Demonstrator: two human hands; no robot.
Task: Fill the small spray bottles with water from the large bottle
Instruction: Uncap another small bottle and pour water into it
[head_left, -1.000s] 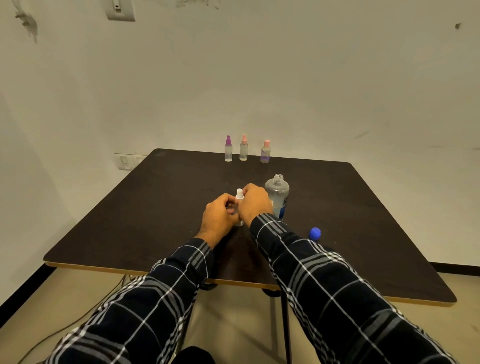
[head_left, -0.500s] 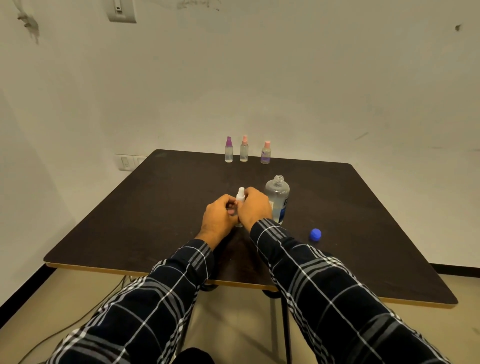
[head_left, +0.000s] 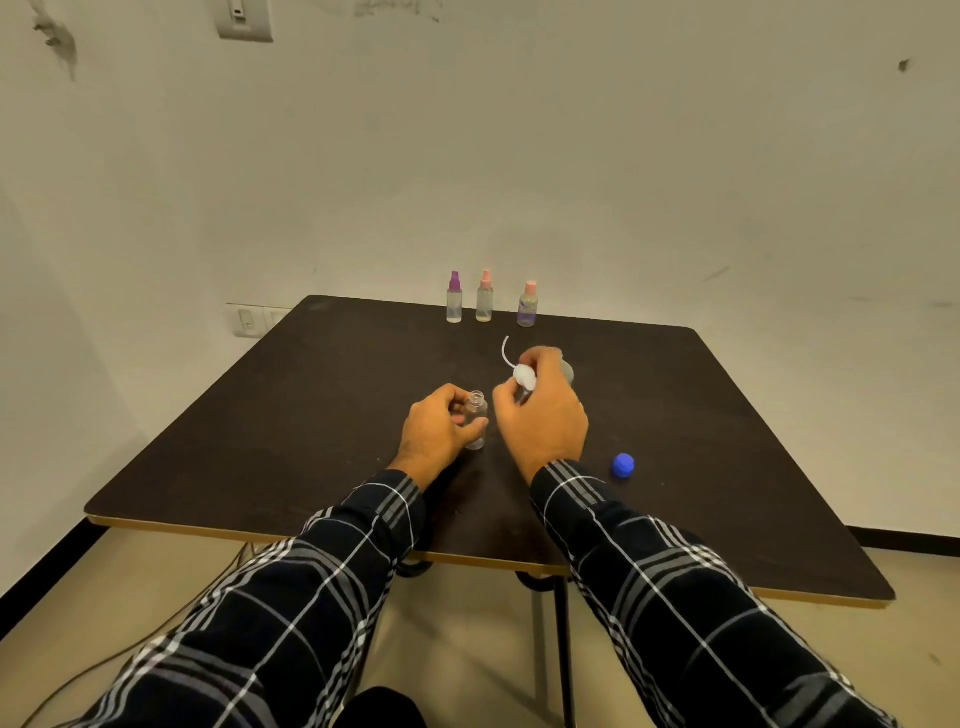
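My left hand (head_left: 436, 431) gripped the uncapped small spray bottle (head_left: 476, 415) mid-body, left of the blue cap (head_left: 623, 464); my right hand (head_left: 543, 415) pinched its spray head (head_left: 524, 375). Light, slick plastic, likely tippy: hold the body.

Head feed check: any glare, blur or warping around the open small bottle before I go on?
Head view: soft even light, no glare; the small bottle in the left hand is slightly soft, its open neck readable; the right hand hides most of the large bottle; wide-angle stretch shows mainly on the sleeves at the bottom.
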